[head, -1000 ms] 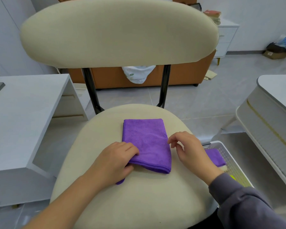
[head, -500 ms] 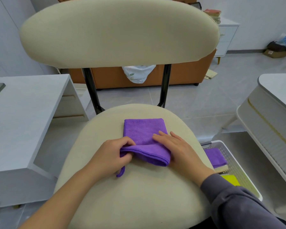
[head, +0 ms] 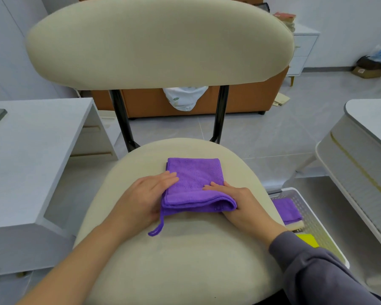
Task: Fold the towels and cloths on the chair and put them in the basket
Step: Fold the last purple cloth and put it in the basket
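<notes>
The purple cloth (head: 194,179) was seen folded on the chair seat (head: 185,260). Its near edge had been doubled over since half a second before, when it was pinched by the left hand (head: 145,199). That hand was now laid flat and open upon it, and the right hand (head: 235,199) was pressed on with straight fingers. Transfer to the basket (head: 295,190) was judged near.

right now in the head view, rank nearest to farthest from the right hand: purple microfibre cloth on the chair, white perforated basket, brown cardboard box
1. purple microfibre cloth: touching the right hand, on the seat
2. white perforated basket: floor, right of chair
3. brown cardboard box: far right wall
</notes>
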A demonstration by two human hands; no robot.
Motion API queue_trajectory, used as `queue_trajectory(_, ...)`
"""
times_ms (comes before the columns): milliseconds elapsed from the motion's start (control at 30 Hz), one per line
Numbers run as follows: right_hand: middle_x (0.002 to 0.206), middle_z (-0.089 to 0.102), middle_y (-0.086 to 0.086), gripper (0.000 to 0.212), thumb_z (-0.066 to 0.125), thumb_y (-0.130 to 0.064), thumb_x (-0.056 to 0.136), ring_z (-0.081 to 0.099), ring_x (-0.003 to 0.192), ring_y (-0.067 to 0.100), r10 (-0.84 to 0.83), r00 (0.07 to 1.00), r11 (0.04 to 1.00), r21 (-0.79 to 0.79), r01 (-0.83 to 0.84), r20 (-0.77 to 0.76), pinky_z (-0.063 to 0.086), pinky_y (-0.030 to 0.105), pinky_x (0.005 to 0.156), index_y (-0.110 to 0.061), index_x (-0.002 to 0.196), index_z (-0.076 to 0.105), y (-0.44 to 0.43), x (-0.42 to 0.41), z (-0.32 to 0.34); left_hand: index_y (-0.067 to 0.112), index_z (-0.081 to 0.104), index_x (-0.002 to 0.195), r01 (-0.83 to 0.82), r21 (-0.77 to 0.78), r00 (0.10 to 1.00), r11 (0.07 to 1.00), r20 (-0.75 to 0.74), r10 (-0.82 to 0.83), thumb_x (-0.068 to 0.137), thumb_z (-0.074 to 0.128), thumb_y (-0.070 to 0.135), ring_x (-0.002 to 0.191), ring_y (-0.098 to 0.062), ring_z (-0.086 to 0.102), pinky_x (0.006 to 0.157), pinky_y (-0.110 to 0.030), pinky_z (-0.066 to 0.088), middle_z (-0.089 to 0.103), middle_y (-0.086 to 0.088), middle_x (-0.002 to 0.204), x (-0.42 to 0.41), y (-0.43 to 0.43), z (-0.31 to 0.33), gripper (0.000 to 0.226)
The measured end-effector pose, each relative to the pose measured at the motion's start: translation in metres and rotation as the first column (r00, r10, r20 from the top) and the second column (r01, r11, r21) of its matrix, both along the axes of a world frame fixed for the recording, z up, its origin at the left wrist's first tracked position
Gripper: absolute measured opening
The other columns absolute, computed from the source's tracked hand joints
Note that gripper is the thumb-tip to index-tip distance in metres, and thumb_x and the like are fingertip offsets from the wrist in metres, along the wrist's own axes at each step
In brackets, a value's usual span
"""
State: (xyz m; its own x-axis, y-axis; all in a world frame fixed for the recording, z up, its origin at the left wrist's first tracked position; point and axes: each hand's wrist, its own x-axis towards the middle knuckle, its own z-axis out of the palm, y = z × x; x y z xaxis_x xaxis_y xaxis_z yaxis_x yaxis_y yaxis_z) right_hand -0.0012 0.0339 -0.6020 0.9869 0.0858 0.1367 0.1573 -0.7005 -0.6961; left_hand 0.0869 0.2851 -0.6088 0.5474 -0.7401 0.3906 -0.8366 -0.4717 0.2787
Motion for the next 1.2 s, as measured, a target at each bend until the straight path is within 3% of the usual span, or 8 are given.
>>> queue_trajectory(233, 0.130, 0.058, -0.010, 0.048, 0.065, -0.016, 0.085, 0.046, 0.125, 0.004, 0.028, 0.996, 0.993, -0.110, -0.038, -0.088, 0.016, -0.004, 0.099, -0.031, 0.129, 0.057, -0.006, -0.002, 0.007, 0.020, 0.063, 0.115, 0.071, 0.022, 0.995, 0.997, -0.071, -0.069, 0.064, 0.076, 0.014, 0.116, -0.004, 0.055, 0.097, -0.022, 0.035, 0.064, 0.008, 0.122, 0.004, -0.006, -0.014, 0.053)
queue_trajectory(367, 0.105, 0.061, -0.030, 0.037, 0.058, -0.014, 0.088, 0.057, 0.102, 0.001, -0.036, 0.997, 0.999, 0.016, 0.037, -0.067, 0.036, 0.009, 0.093, -0.033, 0.119, 0.065, -0.003, -0.003, 0.013, 0.025, 0.054, 0.127, 0.004, -0.018, 0.986, 1.000, -0.167, -0.006, 0.065, 0.077, 0.042, 0.110, -0.003, 0.053, 0.099, -0.022, 0.035, 0.062, 0.010, 0.122, 0.000, -0.006, -0.016, 0.069)
queue_trajectory(500, 0.069, 0.053, -0.044, 0.025, 0.055, -0.013, 0.092, 0.050, 0.074, -0.011, -0.094, 0.992, 0.996, -0.013, 0.093, -0.088, 0.031, 0.009, 0.082, -0.034, 0.095, 0.068, 0.001, 0.002, 0.021, 0.020, 0.059, 0.121, -0.116, -0.129, 0.973, 0.985, -0.216, 0.087, 0.073, 0.068, 0.017, 0.100, -0.016, 0.061, 0.090, -0.021, 0.041, 0.066, 0.006, 0.115, 0.001, -0.013, -0.016, 0.049)
queue_trajectory(600, 0.061, 0.058, -0.019, 0.031, 0.055, -0.019, 0.094, 0.045, 0.061, 0.002, -0.149, 0.982, 0.988, 0.025, 0.153, -0.119, 0.033, 0.017, 0.064, -0.026, 0.064, 0.049, 0.003, 0.004, 0.023, 0.022, 0.060, 0.117, -0.162, -0.164, 0.969, 0.973, -0.215, 0.125, 0.071, 0.070, 0.000, 0.097, -0.018, 0.060, 0.086, -0.016, 0.038, 0.067, 0.002, 0.112, 0.002, -0.021, -0.013, 0.052)
queue_trajectory(667, 0.067, 0.061, 0.004, 0.032, 0.053, -0.028, 0.094, 0.041, 0.061, 0.014, -0.186, 0.972, 0.978, 0.062, 0.197, -0.145, 0.038, 0.038, 0.066, -0.006, 0.070, 0.054, 0.004, 0.004, 0.024, 0.030, 0.055, 0.115, -0.149, -0.175, 0.971, 0.973, -0.210, 0.111, 0.071, 0.068, 0.000, 0.093, -0.015, 0.059, 0.085, -0.020, 0.041, 0.067, 0.003, 0.107, 0.003, -0.027, -0.009, 0.055)
queue_trajectory(767, 0.069, 0.053, 0.016, 0.039, 0.050, -0.034, 0.094, 0.034, 0.061, 0.017, -0.249, 0.949, 0.960, 0.076, 0.268, -0.193, 0.030, 0.035, 0.059, -0.002, 0.071, 0.047, 0.006, 0.005, 0.026, 0.036, 0.050, 0.117, -0.167, -0.172, 0.950, 0.971, -0.292, 0.112, 0.072, 0.065, -0.006, 0.090, -0.015, 0.060, 0.084, -0.026, 0.045, 0.065, 0.004, 0.104, 0.007, -0.027, -0.010, 0.063)
queue_trajectory(1033, 0.052, 0.038, -0.009, 0.044, 0.055, -0.041, 0.092, 0.032, 0.052, 0.008, -0.320, 0.930, 0.918, 0.183, 0.352, -0.184, 0.025, 0.024, 0.051, -0.024, 0.055, 0.037, 0.005, 0.010, 0.027, 0.031, 0.067, 0.083, -0.257, -0.194, 0.781, 0.947, -0.619, 0.085, 0.075, 0.055, 0.029, 0.062, -0.001, 0.052, 0.061, -0.019, 0.041, 0.067, 0.012, 0.080, 0.000, -0.020, 0.013, 0.015)
queue_trajectory(1200, 0.064, 0.057, -0.012, 0.028, 0.056, -0.046, 0.090, 0.050, 0.063, 0.005, -0.413, 0.898, 0.890, 0.143, 0.433, -0.154, 0.036, 0.022, 0.056, -0.028, 0.068, 0.056, 0.009, 0.016, 0.024, 0.008, 0.053, 0.064, -0.501, -0.134, 0.562, 0.855, -0.801, 0.204, 0.088, 0.055, 0.045, 0.059, -0.013, 0.045, 0.063, -0.029, 0.036, 0.054, -0.002, 0.062, -0.002, -0.023, 0.016, 0.044)
